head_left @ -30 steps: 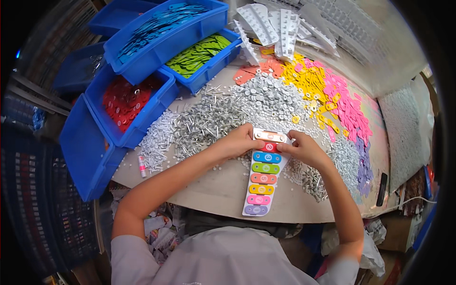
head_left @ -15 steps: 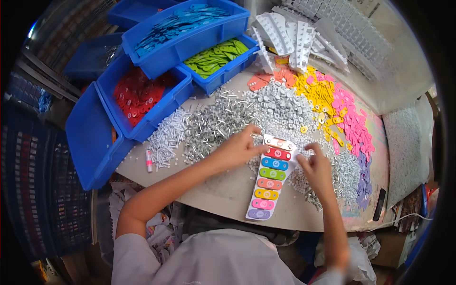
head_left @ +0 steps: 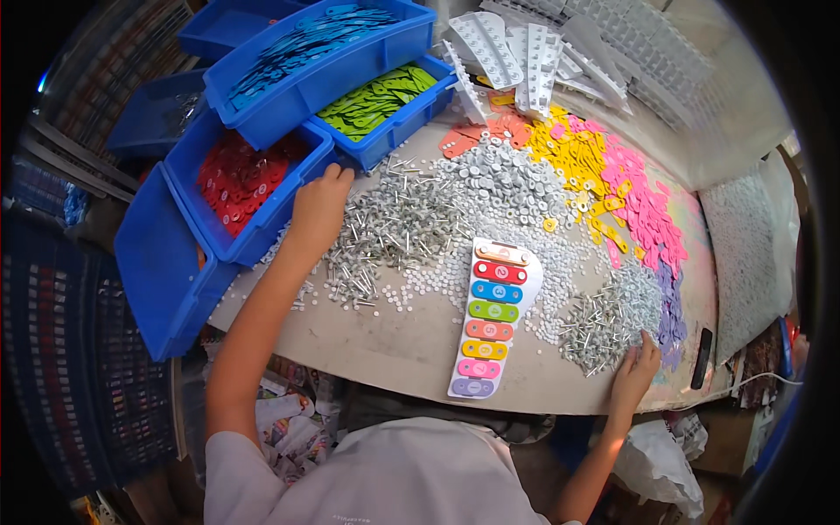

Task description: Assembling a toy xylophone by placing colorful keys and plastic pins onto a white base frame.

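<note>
A toy xylophone (head_left: pixel 486 320) with a white base and a column of coloured bars lies on the table before me, touched by neither hand. My left hand (head_left: pixel 322 206) is at the corner of the blue bin of red bars (head_left: pixel 243 188), beside the heap of metal pins (head_left: pixel 394 223). Its fingers curl down together; their tips and anything in them are hidden. Over on the right, my right hand (head_left: pixel 637 372) reaches the edge of a smaller pin heap (head_left: pixel 599 332), its thumb and forefinger apart, with nothing visible between them. Small white caps (head_left: pixel 516 262) lie around the xylophone's upper end.
Blue bins of blue bars (head_left: pixel 315 57) and green bars (head_left: pixel 376 103) stand at the back left. White bases (head_left: pixel 534 70) are stacked behind yellow (head_left: pixel 569 162), pink (head_left: pixel 643 210) and purple bars (head_left: pixel 671 306). A black object (head_left: pixel 701 359) lies by the right edge, near a clear bag (head_left: pixel 757 254).
Both hands have left the xylophone's upper end. My left hand moved left and away toward the bins; my right moved right and nearer me to the pin heap.
</note>
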`<state>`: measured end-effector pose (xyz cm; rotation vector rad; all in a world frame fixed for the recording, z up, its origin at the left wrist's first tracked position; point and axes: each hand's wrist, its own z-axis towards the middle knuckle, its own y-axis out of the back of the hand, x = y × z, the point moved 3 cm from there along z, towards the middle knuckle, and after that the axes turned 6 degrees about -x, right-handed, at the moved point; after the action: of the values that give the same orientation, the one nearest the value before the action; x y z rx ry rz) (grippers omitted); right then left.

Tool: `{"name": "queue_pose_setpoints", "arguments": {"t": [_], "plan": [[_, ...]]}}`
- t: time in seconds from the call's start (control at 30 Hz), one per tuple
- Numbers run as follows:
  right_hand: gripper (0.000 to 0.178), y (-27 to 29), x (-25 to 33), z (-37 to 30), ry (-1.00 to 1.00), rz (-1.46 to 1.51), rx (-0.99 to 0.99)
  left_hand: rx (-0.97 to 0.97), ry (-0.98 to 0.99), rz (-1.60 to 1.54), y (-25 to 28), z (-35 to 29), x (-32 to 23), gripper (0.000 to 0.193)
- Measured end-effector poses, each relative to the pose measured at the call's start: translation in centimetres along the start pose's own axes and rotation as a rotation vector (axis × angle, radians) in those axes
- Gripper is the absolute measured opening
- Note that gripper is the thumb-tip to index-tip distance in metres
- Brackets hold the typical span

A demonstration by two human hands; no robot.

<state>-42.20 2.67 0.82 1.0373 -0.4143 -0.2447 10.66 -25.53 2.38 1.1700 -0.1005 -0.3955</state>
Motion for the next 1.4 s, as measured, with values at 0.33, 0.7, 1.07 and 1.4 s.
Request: {"name": "queue_pose_setpoints", "arguments": {"t": [0.33,0.7,1.07,1.4], "plan": [[0.014,-0.6,0.2,0.8,-0.052,0.075,-0.086,0.082,-0.092,0.240,-1.9,0.8,0.9,0.008],[0.017,0.9,0.4,1.4,-0.403,0.305,-0.073,0.218,0.014,-0.824,5.4,-6.0,-12.1,0.012],[0.015,0.7,17.5,1.1,0.043,0.824,0.087,0.719,0.511,-1.434,2.6,-6.9,-13.3,0.017],[0.014,-3.2,22.6,1.4,0.242,0.811,0.120,0.698,0.640,-1.665,-2.1,-6.5,-14.7,0.017]]}}
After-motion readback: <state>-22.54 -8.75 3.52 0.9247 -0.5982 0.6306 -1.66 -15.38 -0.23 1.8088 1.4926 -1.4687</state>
